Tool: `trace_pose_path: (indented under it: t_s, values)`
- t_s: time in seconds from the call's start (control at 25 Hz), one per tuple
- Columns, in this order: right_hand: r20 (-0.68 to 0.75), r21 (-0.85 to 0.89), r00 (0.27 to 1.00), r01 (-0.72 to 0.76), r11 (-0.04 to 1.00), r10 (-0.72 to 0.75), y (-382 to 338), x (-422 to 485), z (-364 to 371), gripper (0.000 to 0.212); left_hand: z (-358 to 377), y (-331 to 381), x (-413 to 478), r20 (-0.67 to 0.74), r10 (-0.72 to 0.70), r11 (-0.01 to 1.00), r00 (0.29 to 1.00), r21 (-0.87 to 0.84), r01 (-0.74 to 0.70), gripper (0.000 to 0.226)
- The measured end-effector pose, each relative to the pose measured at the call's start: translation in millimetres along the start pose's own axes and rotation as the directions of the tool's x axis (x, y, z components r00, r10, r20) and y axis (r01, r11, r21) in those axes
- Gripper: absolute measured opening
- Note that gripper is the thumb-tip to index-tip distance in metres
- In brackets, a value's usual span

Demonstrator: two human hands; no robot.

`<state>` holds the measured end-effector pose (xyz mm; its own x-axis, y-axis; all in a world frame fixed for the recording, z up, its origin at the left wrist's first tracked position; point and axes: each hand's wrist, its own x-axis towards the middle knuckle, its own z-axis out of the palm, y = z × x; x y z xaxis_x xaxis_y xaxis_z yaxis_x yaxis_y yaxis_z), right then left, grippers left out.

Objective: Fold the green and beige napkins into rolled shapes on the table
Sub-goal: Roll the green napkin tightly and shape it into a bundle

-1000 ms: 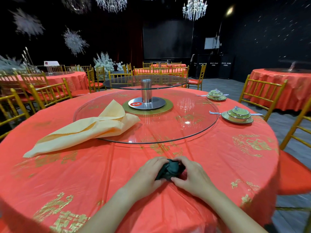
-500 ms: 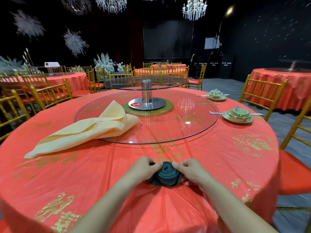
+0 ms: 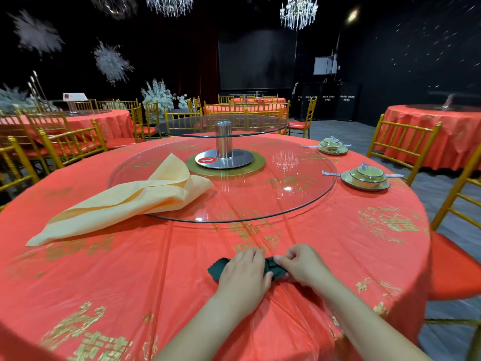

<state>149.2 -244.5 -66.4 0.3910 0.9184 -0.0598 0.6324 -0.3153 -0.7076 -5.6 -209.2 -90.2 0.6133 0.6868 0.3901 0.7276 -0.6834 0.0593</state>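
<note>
Green napkin (image 3: 220, 267) sits bunched on the red tablecloth (image 3: 161, 277) near the table's near edge, a loose tail poking out leftward. Left hand (image 3: 242, 278) curls over it; right hand (image 3: 299, 264) pinches its other end. If either grip eases, the roll could spring open on the slick cloth. Beige napkin (image 3: 130, 201) lies loosely folded, partly on the glass turntable (image 3: 286, 199).

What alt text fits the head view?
Two hands work a dark green napkin on a round table with a red-and-gold cloth: the left hand covers and holds it, the right hand pinches its right side. A loosely folded beige napkin lies to the left, partly on the glass turntable.
</note>
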Motion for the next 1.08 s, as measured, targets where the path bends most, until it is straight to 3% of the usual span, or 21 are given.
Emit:
trace_pose_path:
  t_s: [0.12,0.28,0.6,0.76,0.92,1.0,1.08]
  values:
    - [-0.086,-0.198,0.996,0.012,0.980,-0.030,10.2,-5.6,-5.4,0.036,8.2,0.6,0.7,-0.103,0.040,0.999,0.994,0.029,-0.037,0.038]
    - [-0.078,-0.351,0.992,0.064,0.934,-0.097,10.7,-6.1,-2.9,0.037,11.6,0.6,2.2,-0.106,0.074,0.997,0.992,0.025,-0.071,0.035]
    - [-0.134,-0.304,0.981,0.093,0.948,-0.139,1.4,1.1,4.5,0.046,10.9,3.3,1.3,-0.080,0.065,0.998,0.995,0.007,-0.064,0.037]
    - [-0.186,-0.342,0.974,0.057,0.938,-0.127,9.3,-6.6,8.7,0.040,6.2,3.6,2.2,-0.048,0.040,0.998,0.998,-0.039,-0.042,0.022]
    - [-0.156,-0.153,0.985,0.043,0.987,-0.067,4.8,-6.0,0.5,0.037,-8.8,2.9,6.3,0.095,-0.079,0.992,0.992,-0.088,0.087,0.044]
    - [-0.164,-0.084,0.985,0.035,0.996,-0.048,1.7,-5.7,-7.0,0.037,-18.6,3.8,8.3,0.209,-0.084,0.970,0.974,-0.206,0.128,0.059]
    - [-0.174,-0.049,0.983,0.042,0.998,-0.050,-0.9,-7.7,-12.2,0.034,-25.4,1.5,11.0,0.202,-0.072,0.937,0.977,-0.322,0.136,0.056]
